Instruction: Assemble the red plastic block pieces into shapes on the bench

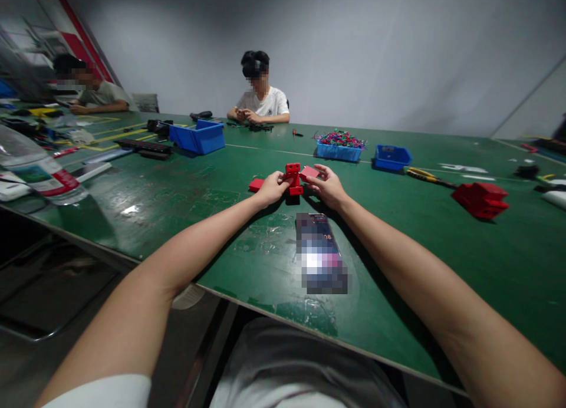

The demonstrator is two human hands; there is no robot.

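Over the green table, my left hand (275,188) is closed on a red block-like part (293,178) that has small round holes in its top and foot. Close on its right side, my right hand (328,186) pinches a flat red piece (309,173) between thumb and fingers. Whether the flat piece touches the block I cannot tell. Another flat red piece (256,185) lies on the table just left of my left hand. A phone (319,237) with its screen lit lies nearer to me, between my forearms.
Blue bins (198,138) stand farther back, and a blue tray (338,153) holds many coloured small parts. Red blocks (481,200) and a yellow-black tool (422,175) lie right. A large bottle (42,172) stands left. A person (265,101) sits opposite, another (101,95) far left.
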